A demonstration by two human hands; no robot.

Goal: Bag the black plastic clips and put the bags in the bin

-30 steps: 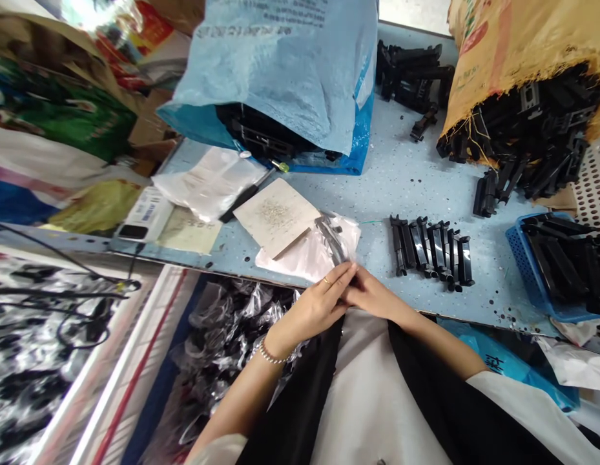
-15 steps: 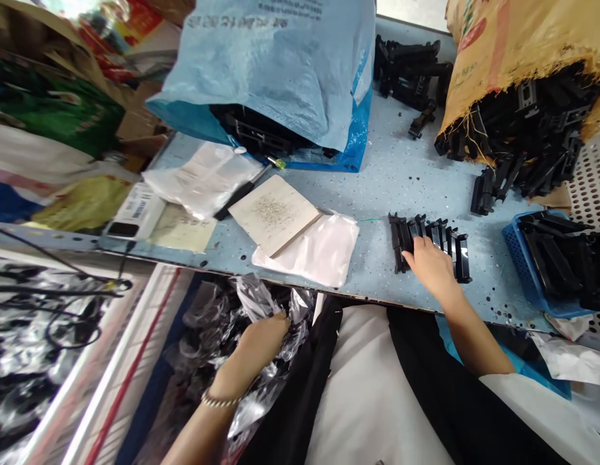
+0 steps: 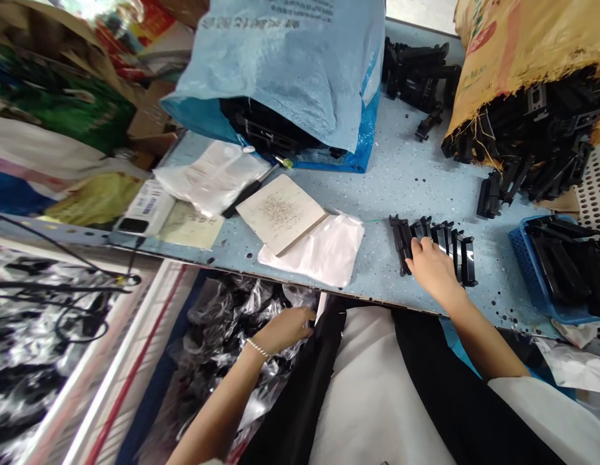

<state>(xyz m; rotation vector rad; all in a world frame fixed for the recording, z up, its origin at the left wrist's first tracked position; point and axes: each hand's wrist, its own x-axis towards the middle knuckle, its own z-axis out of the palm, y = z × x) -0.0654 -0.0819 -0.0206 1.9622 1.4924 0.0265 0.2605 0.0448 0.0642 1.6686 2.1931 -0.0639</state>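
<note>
Below the table's front edge, my left hand [image 3: 287, 328] hovers over a bin of clear bags [image 3: 210, 349] with black parts in them. Its fingers point right, loosely bent and a little apart, and nothing shows in them. On the tabletop lies a short row of slim black plastic parts [image 3: 401, 245], side by side. My right hand [image 3: 433, 268] reaches over the middle of this row, fingers curled onto a black plastic part; the fingertips are partly hidden. A stack of clear plastic bags [image 3: 329, 252] lies left of the row, partly under a square beige board [image 3: 280, 213].
A blue sack [image 3: 290, 71] of black parts stands at the back, a yellow sack [image 3: 493, 64] spills more at the right. A blue basket [image 3: 525, 271] of parts sits at the right edge. A white device [image 3: 144, 206] and more plastic bags [image 3: 215, 171] lie left.
My left hand has moved right and slightly up, away from a clear bag in the bin, its fingers loosening. My right hand stays on the row. The view has shifted slightly.
</note>
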